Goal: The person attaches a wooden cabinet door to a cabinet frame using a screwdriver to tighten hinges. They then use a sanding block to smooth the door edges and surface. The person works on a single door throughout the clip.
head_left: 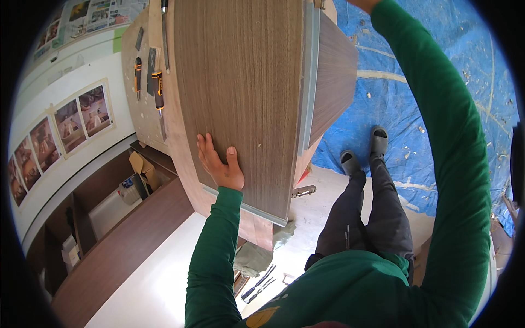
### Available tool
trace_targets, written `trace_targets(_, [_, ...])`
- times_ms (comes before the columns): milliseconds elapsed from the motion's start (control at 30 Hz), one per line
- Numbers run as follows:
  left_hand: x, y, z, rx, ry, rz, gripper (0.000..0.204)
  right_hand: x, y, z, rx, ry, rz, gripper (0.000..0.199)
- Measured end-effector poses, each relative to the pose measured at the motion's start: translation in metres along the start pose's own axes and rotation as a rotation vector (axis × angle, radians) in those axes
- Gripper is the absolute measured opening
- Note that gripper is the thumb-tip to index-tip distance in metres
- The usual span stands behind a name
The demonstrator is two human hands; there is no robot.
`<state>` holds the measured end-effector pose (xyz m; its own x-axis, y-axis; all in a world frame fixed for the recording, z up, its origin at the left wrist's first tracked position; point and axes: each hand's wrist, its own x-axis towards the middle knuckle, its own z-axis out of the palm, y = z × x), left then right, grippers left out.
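Observation:
My left hand (221, 165) lies open on the near left part of a brown wood-grain panel (246, 87), fingers spread and thumb apart. The panel rests on a paler board and has light grey-blue strips along its right and near edges. My right arm reaches far forward, and only a sliver of my right hand (362, 3) shows at the top edge, so its fingers are cut off. Close to it, a metal hinge (319, 4) sits at the panel's far right corner. Another hinge (304, 191) sticks out past the panel's near right side.
Left of the panel, a screwdriver (158, 90) and a utility knife (138, 76) lie on a worktop (145, 123). A brown open cabinet (131, 235) holds boxes at lower left. Blue tarp (426, 147) covers the floor at right, scattered with scraps.

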<state>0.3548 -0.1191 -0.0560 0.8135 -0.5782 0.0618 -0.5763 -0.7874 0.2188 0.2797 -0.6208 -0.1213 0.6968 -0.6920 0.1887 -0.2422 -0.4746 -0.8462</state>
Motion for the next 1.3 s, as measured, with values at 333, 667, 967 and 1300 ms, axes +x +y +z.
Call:
trace_targets(333, [-0.002,0.002,-0.002,0.03,-0.001,0.03,0.069,-0.08,-0.014,-0.004,0.029,-0.097,-0.188,0.016])
trace_targets(667, [-0.004,-0.003,0.0,0.001,0.0,0.004,0.072,-0.03,-0.001,-0.006,-0.204,-0.085,-0.221,0.016])
trace_targets(967, [0.004,0.0,0.003,-0.009,0.004,0.019,0.073,0.019,-0.004,-0.033,-0.272,0.077,-0.024,0.028])
trace_targets(1300, [0.001,-0.001,0.003,-0.001,-0.003,0.01,0.072,-0.052,0.019,0.006,-0.188,-0.035,-0.389,0.014])
